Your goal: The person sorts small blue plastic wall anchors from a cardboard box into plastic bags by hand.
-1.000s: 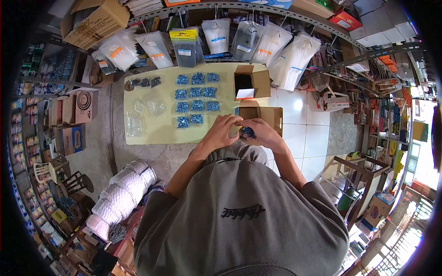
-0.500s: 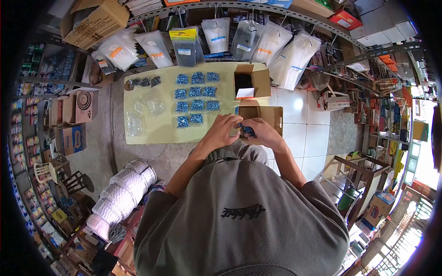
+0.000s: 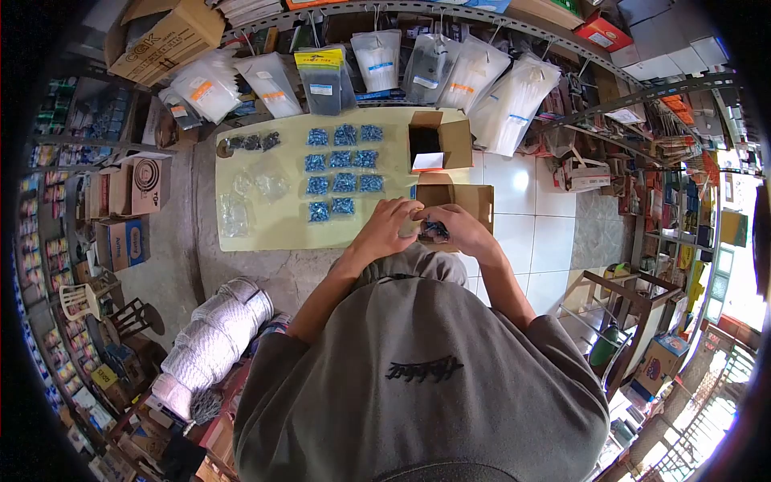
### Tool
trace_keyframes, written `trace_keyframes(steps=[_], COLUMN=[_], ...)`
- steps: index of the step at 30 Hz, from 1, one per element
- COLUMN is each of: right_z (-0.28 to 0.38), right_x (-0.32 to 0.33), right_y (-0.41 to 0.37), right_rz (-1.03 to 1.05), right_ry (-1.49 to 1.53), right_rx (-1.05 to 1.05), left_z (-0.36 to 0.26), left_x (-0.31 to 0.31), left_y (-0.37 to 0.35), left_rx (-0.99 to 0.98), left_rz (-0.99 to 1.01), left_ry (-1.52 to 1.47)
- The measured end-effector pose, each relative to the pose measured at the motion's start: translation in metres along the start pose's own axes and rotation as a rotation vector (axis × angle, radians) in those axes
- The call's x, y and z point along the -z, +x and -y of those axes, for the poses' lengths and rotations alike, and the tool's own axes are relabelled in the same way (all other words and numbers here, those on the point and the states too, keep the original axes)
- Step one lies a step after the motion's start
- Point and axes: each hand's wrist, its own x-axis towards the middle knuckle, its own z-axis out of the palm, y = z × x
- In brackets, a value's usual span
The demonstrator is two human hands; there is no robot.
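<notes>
My left hand (image 3: 389,228) is closed at the front edge of the yellow-green table (image 3: 281,233); what its fingers grip is too small to make out. Just to its right, my right hand (image 3: 459,230) curls round a small bunch of dark blue pieces (image 3: 436,230). Both hands are close together, in front of an open cardboard box (image 3: 474,195). Several clear bags of blue pieces (image 3: 343,161) lie in rows beyond my left hand. Behind the near box stands a second open box (image 3: 456,146) with dark contents and a white card.
Empty-looking clear bags (image 3: 235,215) and small bags of dark pieces (image 3: 250,142) lie on the table's left. Packs of cable ties (image 3: 376,63) hang from the rack behind. A large wrapped roll (image 3: 217,337) stands on the floor at lower left.
The fingers of both hands have shifted slightly around the dark blue pieces, and fewer of these pieces show. The bags and boxes have not moved.
</notes>
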Motion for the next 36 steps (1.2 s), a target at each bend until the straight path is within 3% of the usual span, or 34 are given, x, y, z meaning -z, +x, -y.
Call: trace_keyframes(steps=[2,5,12,15,17,18,20,23,30,36], right_z=[0.001,0.007,0.006,0.003,-0.001,-0.002,0.005,0.005,0.017,-0.002], right_x=[-0.003,-0.003,-0.004,-0.003,-0.002,-0.003,-0.004,-0.004,-0.003,-0.001], right_y=[0.003,0.002,0.002,0.003,0.0,0.0,0.001,0.002,0.001,0.003], right_rz=[-0.057,-0.048,-0.055,-0.07,-0.089,-0.089,-0.071,-0.052,-0.042,-0.041], right_ry=[0.466,0.63,0.671,0.796,-0.077,-0.077,0.409,0.582,0.499,0.702], right_rx=[-0.301,-0.423,-0.428,-0.51,0.193,0.193,-0.286,-0.47,-0.432,-0.48], left_z=[-0.001,-0.002,-0.003,-0.003,-0.003,-0.004,-0.004,-0.004,-0.004,-0.002], left_x=[0.001,0.003,0.004,0.003,0.004,0.005,0.006,0.005,0.005,0.004], left_y=[0.001,0.001,0.002,0.001,0.002,0.002,0.002,0.003,0.002,0.002], left_rx=[0.056,0.057,0.061,-0.026,-0.02,-0.02,0.063,0.056,0.053,0.02], left_rz=[0.071,0.06,0.078,-0.01,0.005,0.005,0.074,0.074,0.059,0.045], left_ry=[0.016,-0.011,-0.025,-0.008,-0.002,-0.002,-0.02,-0.024,-0.026,-0.01])
